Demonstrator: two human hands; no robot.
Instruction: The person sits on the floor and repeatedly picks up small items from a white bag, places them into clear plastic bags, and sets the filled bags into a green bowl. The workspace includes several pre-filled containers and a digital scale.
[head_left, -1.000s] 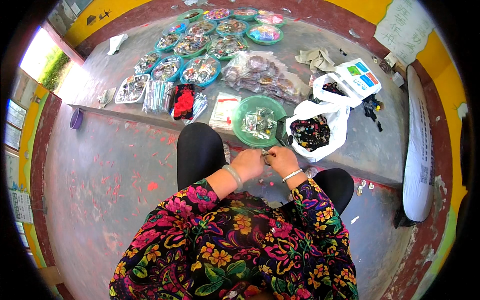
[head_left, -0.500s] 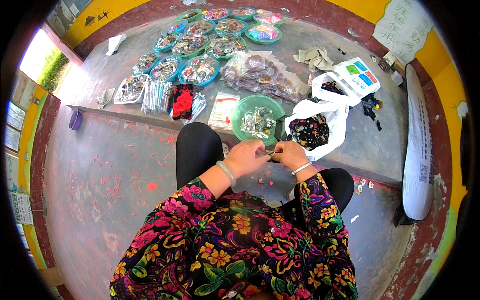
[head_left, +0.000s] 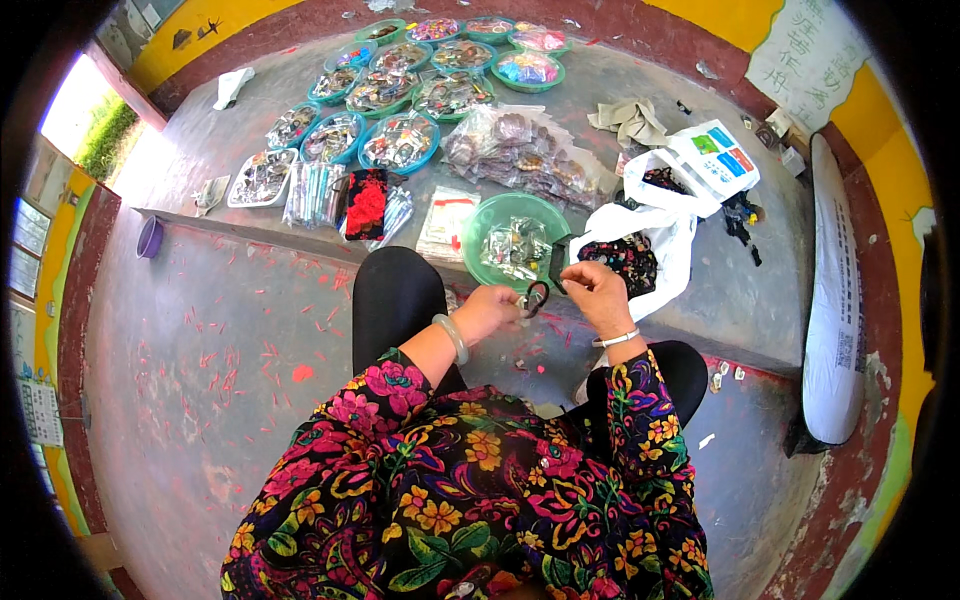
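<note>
My left hand (head_left: pixel 494 312) is closed on a black elastic loop, which looks like a hair tie (head_left: pixel 538 297), with a small pale or shiny bit beside the fingers. To its right my right hand (head_left: pixel 601 297) is apart from it, thumb and fingers drawn together at the near edge of a white plastic bag (head_left: pixel 672 272). Whatever those fingers may hold is too small to make out. Inside the bag lies a heap of black hair ties with coloured bits (head_left: pixel 625 262). Just beyond my hands stands a green basin (head_left: pixel 483 222) with small clear packets (head_left: pixel 516 246) in it.
Farther back on the raised grey platform (head_left: pixel 590 82) are several basins of packaged goods (head_left: pixel 399 140). A pile of clear bags (head_left: pixel 525 150), flat packets (head_left: pixel 447 222) and a second white bag (head_left: pixel 715 165) lie nearer. A long white wrapped roll (head_left: pixel 835 300) leans at the right.
My hands were together over a small thing and are now apart. The right one has moved right to the bag's edge; the black loop now shows at my left fingers.
</note>
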